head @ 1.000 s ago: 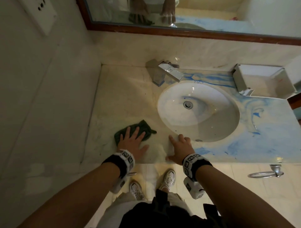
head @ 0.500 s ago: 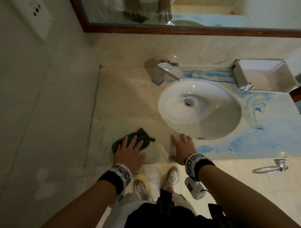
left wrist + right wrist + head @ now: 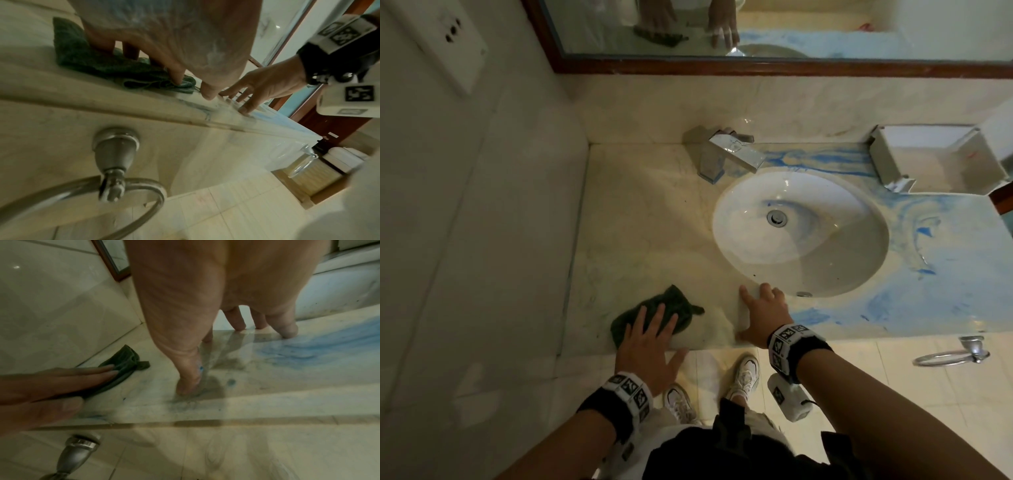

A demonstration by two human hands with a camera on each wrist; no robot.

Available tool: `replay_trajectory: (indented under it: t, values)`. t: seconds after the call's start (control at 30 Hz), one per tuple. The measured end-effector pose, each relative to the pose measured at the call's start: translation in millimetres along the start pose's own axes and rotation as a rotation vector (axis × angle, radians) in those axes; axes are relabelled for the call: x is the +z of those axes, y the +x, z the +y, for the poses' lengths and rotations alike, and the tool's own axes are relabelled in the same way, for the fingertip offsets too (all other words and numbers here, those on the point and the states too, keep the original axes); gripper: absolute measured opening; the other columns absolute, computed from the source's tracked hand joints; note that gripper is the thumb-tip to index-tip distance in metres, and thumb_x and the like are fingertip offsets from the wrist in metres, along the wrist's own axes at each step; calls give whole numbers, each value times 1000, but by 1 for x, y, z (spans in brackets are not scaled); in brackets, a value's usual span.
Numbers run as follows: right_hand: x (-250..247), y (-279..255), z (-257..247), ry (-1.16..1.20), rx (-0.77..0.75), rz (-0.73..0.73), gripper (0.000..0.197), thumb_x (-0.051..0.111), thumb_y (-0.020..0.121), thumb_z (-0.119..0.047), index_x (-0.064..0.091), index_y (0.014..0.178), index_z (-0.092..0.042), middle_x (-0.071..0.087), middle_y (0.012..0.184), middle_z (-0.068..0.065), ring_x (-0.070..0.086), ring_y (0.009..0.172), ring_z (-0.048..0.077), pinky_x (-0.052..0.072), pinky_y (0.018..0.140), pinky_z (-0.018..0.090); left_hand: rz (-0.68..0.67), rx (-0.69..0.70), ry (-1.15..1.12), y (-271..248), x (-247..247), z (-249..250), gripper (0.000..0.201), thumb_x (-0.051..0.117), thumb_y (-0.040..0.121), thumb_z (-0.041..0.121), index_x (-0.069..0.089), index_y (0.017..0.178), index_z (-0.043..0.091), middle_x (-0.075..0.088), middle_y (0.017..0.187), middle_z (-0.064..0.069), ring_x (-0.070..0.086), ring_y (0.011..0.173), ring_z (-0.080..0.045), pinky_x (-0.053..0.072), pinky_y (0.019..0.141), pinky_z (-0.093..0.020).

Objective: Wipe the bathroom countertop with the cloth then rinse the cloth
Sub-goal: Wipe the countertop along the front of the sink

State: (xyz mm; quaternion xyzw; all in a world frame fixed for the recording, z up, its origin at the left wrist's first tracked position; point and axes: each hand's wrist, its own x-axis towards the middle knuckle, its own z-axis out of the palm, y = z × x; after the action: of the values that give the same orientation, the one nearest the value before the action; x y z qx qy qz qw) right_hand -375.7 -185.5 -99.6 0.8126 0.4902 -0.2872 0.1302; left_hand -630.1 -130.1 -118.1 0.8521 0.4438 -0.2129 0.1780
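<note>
A dark green cloth (image 3: pixel 664 310) (image 3: pixel 98 63) (image 3: pixel 123 363) lies bunched on the beige marble countertop (image 3: pixel 640 219) near its front left edge. My left hand (image 3: pixel 650 339) (image 3: pixel 164 48) presses flat on the cloth with straight, spread fingers. My right hand (image 3: pixel 763 315) (image 3: pixel 216 313) rests on the counter by the front rim of the white oval sink (image 3: pixel 801 233), its fingers straight and its fingertips touching the marble. Blue smears (image 3: pixel 928 274) (image 3: pixel 320 340) cover the counter to the right of the sink.
A chrome faucet (image 3: pixel 726 154) stands behind the sink. An open white box (image 3: pixel 935 161) sits at the back right. A mirror (image 3: pixel 774 27) hangs above, a tiled wall (image 3: pixel 482 205) closes the left side. Towel rings (image 3: pixel 952 353) (image 3: pixel 111 170) hang below the counter's front.
My left hand has dragged the cloth toward the front edge of the counter. The right hand has stayed by the sink rim.
</note>
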Motion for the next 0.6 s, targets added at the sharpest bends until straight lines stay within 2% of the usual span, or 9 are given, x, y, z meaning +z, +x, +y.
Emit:
replay_trajectory:
  t: [0.13, 0.27, 0.33, 0.47, 0.6]
  values:
    - [2, 1, -1, 23, 17, 11, 108, 77, 66, -58, 14, 151, -35, 15, 148, 12, 17, 136, 40, 29, 111, 55, 42, 37, 40, 24, -16, -4, 65, 22, 94, 62, 16, 154, 38, 6, 164, 5, 6, 149, -30, 18, 118, -53]
    - [1, 1, -3, 23, 20, 17, 107, 77, 65, -57, 16, 151, -36, 19, 145, 11, 21, 133, 39, 31, 109, 54, 59, -4, 21, 50, -35, 2, 59, 21, 97, 55, 16, 154, 37, 6, 164, 5, 6, 149, -31, 17, 118, -54]
    - [-1, 0, -2, 2, 12, 25, 106, 77, 65, -58, 18, 150, -36, 22, 143, 10, 25, 129, 39, 34, 107, 52, 32, -11, 24, 46, -36, 11, 60, 23, 98, 52, 14, 155, 36, 3, 164, 4, 4, 149, -32, 15, 118, -55]
    - [-6, 0, 1, -42, -27, 17, 106, 77, 65, -59, 17, 150, -36, 26, 139, 8, 29, 124, 36, 43, 100, 49, 33, 114, 31, 12, -17, 38, 61, 27, 96, 48, 13, 154, 35, 1, 164, 5, -2, 149, -31, 11, 119, -54]
    - [-14, 2, 7, -97, -81, -46, 109, 82, 64, -51, 15, 148, -37, 27, 137, 8, 31, 123, 36, 48, 95, 48, 2, 173, 50, -4, 1, 48, 65, 28, 94, 53, 11, 154, 36, -3, 164, 5, -4, 149, -31, 6, 118, -55]
